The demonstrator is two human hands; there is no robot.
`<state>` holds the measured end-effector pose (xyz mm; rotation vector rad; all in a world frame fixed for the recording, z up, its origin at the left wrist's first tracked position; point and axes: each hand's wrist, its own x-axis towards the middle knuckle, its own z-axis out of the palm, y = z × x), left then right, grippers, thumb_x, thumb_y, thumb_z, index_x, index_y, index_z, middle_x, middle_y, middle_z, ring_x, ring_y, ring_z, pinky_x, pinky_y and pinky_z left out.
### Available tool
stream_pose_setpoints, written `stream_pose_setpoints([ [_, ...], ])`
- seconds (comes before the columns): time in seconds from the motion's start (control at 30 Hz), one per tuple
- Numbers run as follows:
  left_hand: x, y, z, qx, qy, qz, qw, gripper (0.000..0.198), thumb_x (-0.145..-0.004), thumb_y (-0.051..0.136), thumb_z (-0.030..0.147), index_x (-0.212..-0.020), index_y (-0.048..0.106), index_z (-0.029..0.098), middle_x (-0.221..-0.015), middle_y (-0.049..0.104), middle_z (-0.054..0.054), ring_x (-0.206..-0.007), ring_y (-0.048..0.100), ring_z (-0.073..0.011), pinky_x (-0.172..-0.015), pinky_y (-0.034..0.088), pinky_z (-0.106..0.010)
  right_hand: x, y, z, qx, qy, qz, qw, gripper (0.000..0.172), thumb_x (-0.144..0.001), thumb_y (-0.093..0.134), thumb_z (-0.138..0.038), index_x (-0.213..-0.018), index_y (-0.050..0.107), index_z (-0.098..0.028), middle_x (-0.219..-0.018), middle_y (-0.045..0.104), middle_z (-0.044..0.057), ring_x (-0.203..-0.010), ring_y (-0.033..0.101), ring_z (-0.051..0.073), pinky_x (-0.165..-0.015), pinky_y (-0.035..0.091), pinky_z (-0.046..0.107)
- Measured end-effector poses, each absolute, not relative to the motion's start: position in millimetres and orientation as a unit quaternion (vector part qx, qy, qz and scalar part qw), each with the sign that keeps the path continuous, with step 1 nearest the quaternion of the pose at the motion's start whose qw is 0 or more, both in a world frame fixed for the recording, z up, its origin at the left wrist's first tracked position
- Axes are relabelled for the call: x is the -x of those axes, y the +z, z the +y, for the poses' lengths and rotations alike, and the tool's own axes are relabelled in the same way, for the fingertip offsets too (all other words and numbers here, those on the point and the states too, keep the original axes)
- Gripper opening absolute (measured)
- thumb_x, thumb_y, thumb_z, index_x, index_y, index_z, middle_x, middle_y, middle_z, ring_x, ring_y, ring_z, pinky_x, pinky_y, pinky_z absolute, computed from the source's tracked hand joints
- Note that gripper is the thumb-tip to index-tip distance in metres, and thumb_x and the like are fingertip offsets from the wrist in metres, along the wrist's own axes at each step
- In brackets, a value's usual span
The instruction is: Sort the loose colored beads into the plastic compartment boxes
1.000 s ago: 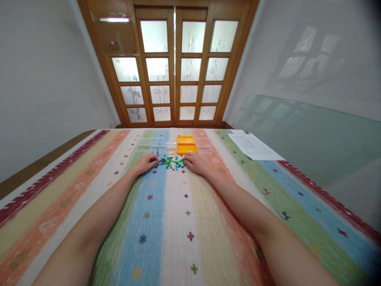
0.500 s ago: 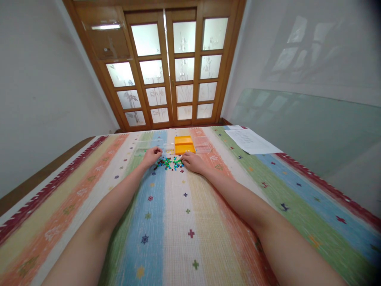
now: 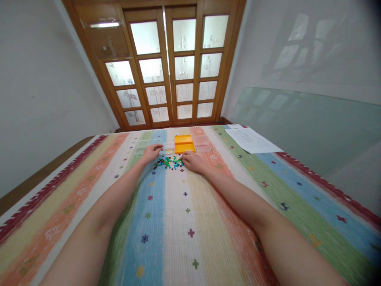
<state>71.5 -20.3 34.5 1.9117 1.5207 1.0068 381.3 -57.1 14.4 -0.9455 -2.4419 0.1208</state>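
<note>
Left hand (image 3: 153, 151): over the clear plastic trays, just beyond the left part of the pile, palm down, fingers bent, thumb and index near each other at the tips. Can't tell if they meet or if a piece is pinched between them, too small at this scale. Right hand (image 3: 193, 161): low on the striped tablecloth (image 3: 177, 206), fingers curled in at the right edge of the pile, tips at the pieces. Can't tell if they're together or clamped on any. Pile of small plastic pieces (image 3: 168, 162): green, blue and dark red, loose on the cloth, between the 2 hands and slightly nearer the wearer than the left fingertips. Orange 2-section box (image 3: 184, 143): just beyond the right fingers and to the right of the left fingertips, a ridge splitting its 2 sections. Clear plastic tray (image 3: 139, 147): beyond and left of the left hand, partly hidden by it. A few yellow pieces (image 3: 170, 151) sit between the left fingertips and the orange box. Another clear tray (image 3: 203, 145) is right of the orange box, beyond the right hand. Printed sheet (image 3: 251, 140): flat, well right of the right hand and farther out.
</note>
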Motion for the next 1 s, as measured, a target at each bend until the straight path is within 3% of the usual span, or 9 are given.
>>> stream_pose_setpoints([
  [0.13, -48, 29, -34, -0.726, 0.351, 0.553, 0.21, 0.034, -0.087, 0.056, 0.033, -0.109, 0.078, 0.019, -0.091, 0.078, -0.006, -0.075, 0.069, -0.0192, -0.075, 0.054, -0.031, -381, 14, -57, 0.349, 0.05, -0.9, 0.257, 0.021, -0.103, 0.058, -0.021, -0.113, 0.076, -0.02, -0.113, 0.068, 0.01, -0.105, 0.061, 0.02, -0.091, 0.045, 0.03],
  [0.33, -31, 19, -61, -0.758, 0.317, 0.534, 0.2, 0.026, -0.081, 0.06, 0.034, -0.094, 0.079, 0.02, -0.094, 0.077, -0.006, -0.083, 0.068, -0.0215, -0.081, 0.052, -0.034, -381, 17, -58, 0.352, 0.052, -0.899, 0.257, 0.021, -0.102, 0.059, -0.02, -0.113, 0.077, -0.021, -0.112, 0.069, 0.01, -0.107, 0.062, 0.022, -0.094, 0.046, 0.032],
  [0.53, -24, 37, -84, -0.814, 0.236, 0.459, 0.268, 0.028, -0.076, 0.07, 0.032, -0.101, 0.079, 0.023, -0.102, 0.074, -0.006, -0.092, 0.067, -0.0226, -0.083, 0.053, -0.032, -383, 19, -59, 0.357, 0.069, -0.888, 0.281, 0.022, -0.104, 0.056, -0.02, -0.11, 0.077, -0.021, -0.11, 0.07, 0.008, -0.104, 0.064, 0.02, -0.092, 0.047, 0.029],
  [0.73, -22, 38, -89, -0.839, 0.229, 0.448, 0.208, 0.031, -0.077, 0.073, 0.034, -0.106, 0.078, 0.023, -0.107, 0.071, -0.008, -0.099, 0.065, -0.0241, -0.093, 0.051, -0.036, -384, 23, -62, 0.365, 0.072, -0.882, 0.29, 0.023, -0.104, 0.055, -0.019, -0.11, 0.077, -0.02, -0.11, 0.07, 0.008, -0.102, 0.065, 0.02, -0.09, 0.046, 0.028],
  [1.0, -35, 21, -88, -0.831, 0.25, 0.478, 0.134, 0.021, -0.083, 0.07, 0.036, -0.099, 0.077, 0.025, -0.102, 0.07, -0.007, -0.099, 0.064, -0.0253, -0.094, 0.05, -0.037, -384, 21, -60, 0.359, 0.073, -0.887, 0.281, 0.022, -0.104, 0.055, -0.021, -0.108, 0.077, -0.021, -0.108, 0.07, 0.007, -0.103, 0.065, 0.019, -0.09, 0.047, 0.028],
])
